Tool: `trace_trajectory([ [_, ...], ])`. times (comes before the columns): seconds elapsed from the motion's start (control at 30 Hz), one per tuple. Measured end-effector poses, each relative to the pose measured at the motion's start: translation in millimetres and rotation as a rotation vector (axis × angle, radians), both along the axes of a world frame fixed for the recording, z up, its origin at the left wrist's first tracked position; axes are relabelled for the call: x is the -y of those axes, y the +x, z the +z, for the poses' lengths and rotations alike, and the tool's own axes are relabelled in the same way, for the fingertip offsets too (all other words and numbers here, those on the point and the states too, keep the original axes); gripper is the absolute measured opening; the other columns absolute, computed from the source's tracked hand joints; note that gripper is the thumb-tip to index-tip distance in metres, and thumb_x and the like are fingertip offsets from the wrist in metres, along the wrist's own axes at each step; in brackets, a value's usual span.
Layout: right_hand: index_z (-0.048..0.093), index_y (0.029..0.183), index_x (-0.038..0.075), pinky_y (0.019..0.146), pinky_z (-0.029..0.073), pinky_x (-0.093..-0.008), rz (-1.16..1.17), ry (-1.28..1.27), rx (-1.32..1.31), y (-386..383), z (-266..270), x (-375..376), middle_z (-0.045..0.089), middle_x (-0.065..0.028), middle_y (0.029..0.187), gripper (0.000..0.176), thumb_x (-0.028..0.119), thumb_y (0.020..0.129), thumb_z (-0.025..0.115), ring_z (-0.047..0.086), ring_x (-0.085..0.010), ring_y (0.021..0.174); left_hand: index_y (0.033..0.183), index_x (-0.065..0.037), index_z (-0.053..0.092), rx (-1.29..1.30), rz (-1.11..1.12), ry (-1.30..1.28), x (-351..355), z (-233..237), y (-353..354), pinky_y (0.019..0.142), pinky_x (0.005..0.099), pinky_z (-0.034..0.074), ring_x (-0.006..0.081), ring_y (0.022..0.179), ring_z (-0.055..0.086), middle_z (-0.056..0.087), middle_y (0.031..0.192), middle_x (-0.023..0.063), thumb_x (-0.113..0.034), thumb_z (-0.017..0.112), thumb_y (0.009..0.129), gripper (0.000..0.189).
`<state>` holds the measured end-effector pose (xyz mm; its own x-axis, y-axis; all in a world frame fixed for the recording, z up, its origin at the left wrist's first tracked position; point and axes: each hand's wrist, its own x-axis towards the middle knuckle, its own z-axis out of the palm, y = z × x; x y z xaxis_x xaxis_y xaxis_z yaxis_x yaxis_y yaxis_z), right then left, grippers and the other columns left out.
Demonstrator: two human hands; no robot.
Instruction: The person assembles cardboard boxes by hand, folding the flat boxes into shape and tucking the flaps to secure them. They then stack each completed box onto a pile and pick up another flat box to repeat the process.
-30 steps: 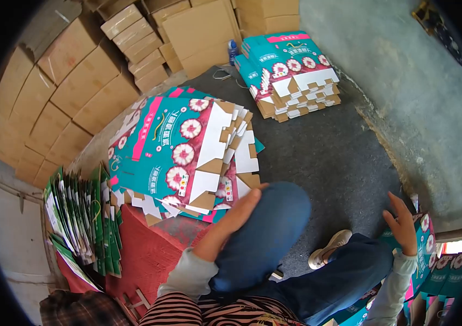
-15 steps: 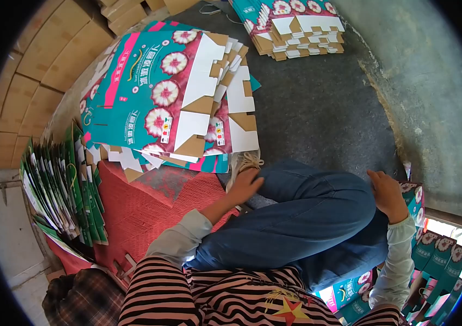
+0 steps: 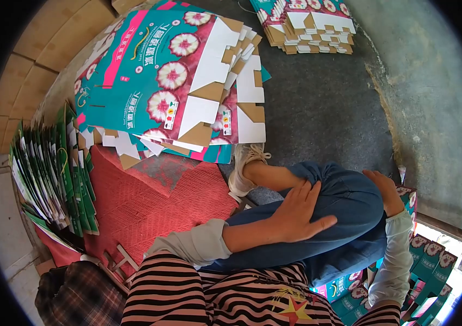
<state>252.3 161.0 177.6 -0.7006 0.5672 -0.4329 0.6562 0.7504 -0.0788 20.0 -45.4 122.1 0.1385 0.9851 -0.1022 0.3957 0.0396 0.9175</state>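
Observation:
My left hand [image 3: 299, 214] lies on my blue trouser leg [image 3: 350, 201], fingers spread and holding nothing. At the far side of the same knee, my right hand [image 3: 386, 190] rests against the cloth; its fingertips are partly hidden behind the knee. Beyond my legs lies a stack of flat teal cartons [image 3: 149, 81] printed with pink and white round slices, their white and brown flaps toward the right. My shoe [image 3: 244, 165] stands by the near edge of that stack.
A second carton stack [image 3: 318, 35] lies at the top. Green folded packaging [image 3: 57, 174] leans at the left beside a red mat [image 3: 149, 206]. Brown boxes [image 3: 40, 70] are piled at upper left, and upright teal boxes [image 3: 432, 258] stand at lower right by the grey wall [image 3: 437, 108].
My left hand has moved from beside the shoe back onto my thigh, uncovering the shoe and ankle. My right hand stays at the knee. The view has shifted slightly.

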Motion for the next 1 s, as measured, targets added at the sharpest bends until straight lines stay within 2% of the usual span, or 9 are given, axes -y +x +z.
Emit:
trace_trajectory([
  [0.17, 0.053, 0.121, 0.007, 0.077, 0.048, -0.0432, -0.013, -0.044, -0.063, -2, -1, 1, 0.06, -0.0166, 0.097, 0.044, 0.029, 0.083, 0.057, 0.06, -0.0368, 0.093, 0.14, 0.006, 0.03, 0.483, 0.117, 0.108, -34, -91, -31, 0.108, 0.0414, 0.03, 0.0394, 0.128, 0.039, 0.043, 0.134, 0.0293, -0.048, 0.034, 0.097, 0.069],
  [0.23, 0.053, 0.121, 0.008, 0.076, 0.048, -0.043, 0.003, -0.035, -0.075, -4, -3, 4, 0.06, -0.0163, 0.097, 0.043, 0.028, 0.083, 0.056, 0.06, -0.0366, 0.093, 0.144, 0.0, 0.029, 0.277, 0.071, -0.104, -34, -134, -49, 0.109, 0.0379, 0.029, 0.0343, 0.13, 0.04, 0.04, 0.14, 0.0251, -0.043, 0.029, 0.1, 0.061],
  [0.3, 0.054, 0.12, 0.008, 0.076, 0.048, -0.0426, 0.019, -0.024, -0.101, -6, -2, 4, 0.06, -0.0159, 0.097, 0.042, 0.027, 0.083, 0.056, 0.06, -0.0364, 0.093, 0.138, -0.006, 0.042, -0.004, 0.104, 0.068, -22, -233, -56, 0.103, 0.0391, 0.035, 0.0338, 0.12, 0.05, 0.054, 0.127, 0.0232, -0.04, 0.033, 0.1, 0.052],
  [0.4, 0.054, 0.12, 0.007, 0.076, 0.048, -0.0421, 0.007, -0.023, -0.123, -8, 1, 6, 0.06, -0.0158, 0.098, 0.041, 0.026, 0.084, 0.056, 0.06, -0.0363, 0.093, 0.12, -0.004, 0.058, 0.072, 0.165, -0.041, -19, -227, -74, 0.091, 0.0396, 0.044, 0.0343, 0.106, 0.058, 0.064, 0.11, 0.0169, -0.033, 0.043, 0.095, 0.041],
  [0.6, 0.054, 0.121, 0.008, 0.076, 0.048, -0.042, -0.05, -0.068, -0.017, -10, 2, 4, 0.06, -0.0162, 0.1, 0.041, 0.026, 0.084, 0.055, 0.06, -0.0374, 0.094, 0.104, -0.004, 0.064, 0.432, 0.028, -0.588, -51, -121, -73, 0.07, 0.0418, 0.05, 0.0369, 0.079, 0.063, 0.065, 0.092, 0.0204, -0.019, 0.046, 0.09, 0.027],
  [0.67, 0.053, 0.122, 0.008, 0.076, 0.048, -0.0424, -0.03, -0.06, -0.025, -10, 0, 0, 0.06, -0.016, 0.101, 0.04, 0.025, 0.085, 0.054, 0.06, -0.0376, 0.093, 0.093, 0.002, 0.066, 0.157, -0.154, -0.114, -65, -144, -37, 0.075, 0.0462, 0.049, 0.0362, 0.084, 0.064, 0.065, 0.091, 0.0266, -0.011, 0.051, 0.079, 0.025],
  [0.73, 0.052, 0.123, 0.009, 0.076, 0.049, -0.0428, -0.076, -0.032, 0.069, -13, -6, -5, 0.06, -0.0157, 0.101, 0.041, 0.024, 0.085, 0.056, 0.06, -0.0375, 0.093, 0.083, 0.004, 0.067, -0.12, 0.035, -0.215, -62, -51, -12, 0.08, 0.0455, 0.048, 0.0383, 0.086, 0.062, 0.065, 0.086, 0.0256, -0.009, 0.052, 0.075, 0.021],
  [0.87, 0.051, 0.124, 0.01, 0.077, 0.049, -0.0439, -0.078, 0.039, 0.154, -3, -15, -15, 0.06, -0.0155, 0.101, 0.043, 0.021, 0.084, 0.061, 0.06, -0.0373, 0.093, 0.095, 0.008, 0.059, -0.215, 0.093, 0.077, -31, -36, 9, 0.091, 0.0447, 0.043, 0.0412, 0.097, 0.056, 0.059, 0.1, 0.0277, -0.011, 0.054, 0.076, 0.028],
  [1.0, 0.051, 0.124, 0.01, 0.077, 0.049, -0.044, -0.062, 0.03, 0.134, -9, -14, -16, 0.06, -0.0156, 0.101, 0.045, 0.02, 0.082, 0.063, 0.06, -0.0369, 0.093, 0.112, 0.013, 0.048, -0.058, 0.133, 0.122, -19, -26, 6, 0.097, 0.0465, 0.039, 0.0419, 0.107, 0.052, 0.052, 0.116, 0.0307, -0.014, 0.053, 0.082, 0.04],
])
